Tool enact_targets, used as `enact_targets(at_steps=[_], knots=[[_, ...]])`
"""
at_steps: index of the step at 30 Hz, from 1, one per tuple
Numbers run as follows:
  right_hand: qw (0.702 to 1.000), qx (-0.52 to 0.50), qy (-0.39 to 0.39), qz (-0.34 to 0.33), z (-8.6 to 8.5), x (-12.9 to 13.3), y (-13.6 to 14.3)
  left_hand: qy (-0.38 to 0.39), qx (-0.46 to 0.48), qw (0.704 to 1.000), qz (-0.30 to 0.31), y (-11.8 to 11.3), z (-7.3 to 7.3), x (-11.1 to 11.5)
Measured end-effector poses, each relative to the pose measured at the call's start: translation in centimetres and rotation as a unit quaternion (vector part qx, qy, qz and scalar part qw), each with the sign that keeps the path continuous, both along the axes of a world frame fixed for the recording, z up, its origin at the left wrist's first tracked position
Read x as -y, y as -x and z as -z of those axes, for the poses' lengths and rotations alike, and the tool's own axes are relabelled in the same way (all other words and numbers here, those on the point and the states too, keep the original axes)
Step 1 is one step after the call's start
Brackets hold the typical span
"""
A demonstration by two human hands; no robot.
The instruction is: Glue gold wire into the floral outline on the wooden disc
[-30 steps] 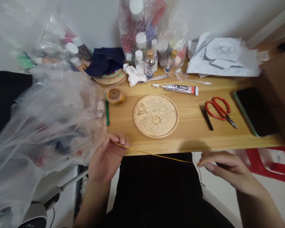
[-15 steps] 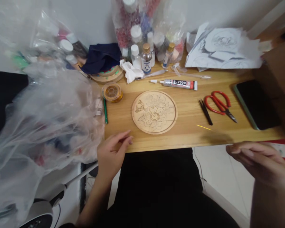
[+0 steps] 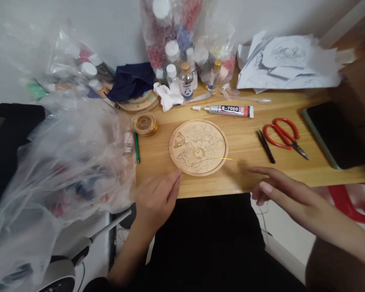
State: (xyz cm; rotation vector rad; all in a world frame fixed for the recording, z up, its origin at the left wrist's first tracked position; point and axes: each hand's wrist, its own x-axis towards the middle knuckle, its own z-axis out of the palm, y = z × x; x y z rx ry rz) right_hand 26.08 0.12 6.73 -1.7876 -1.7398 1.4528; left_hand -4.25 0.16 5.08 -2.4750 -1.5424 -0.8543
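My left hand is at the table's front edge, thumb and forefinger pinched together by the lower left rim of a round wooden plate. A thin gold wire runs from near those fingertips across the plate, its bright end past the right rim. Line drawings of flowers cover the plate, and some outlines at its centre and left look gold. To the right, my right hand hovers over the table edge, fingers apart and forefinger stretched out, with nothing seen in it.
Black tweezers, red-handled scissors and a phone lie at right. Behind the plate is a B-7000 glue tube. A wire spool and green stick lie left, beside plastic bags. Bottles and papers stand behind.
My right hand has moved left toward the plate, and its pinched fingers have opened. My left hand has shifted right to the plate's rim. The wire's bright end now lies farther left.
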Motion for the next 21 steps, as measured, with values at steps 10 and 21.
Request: enact_targets(at_steps=[10,21], knots=[[0.942,0.049,-0.329,0.050,0.1,-0.6,7.1,0.015,0.002,0.999,0.040,-1.3,-0.1,0.3],[0.909,0.094,-0.402,-0.055,-0.3,-0.5,6.7,0.035,0.031,0.998,0.031,-2.1,0.2,0.9]])
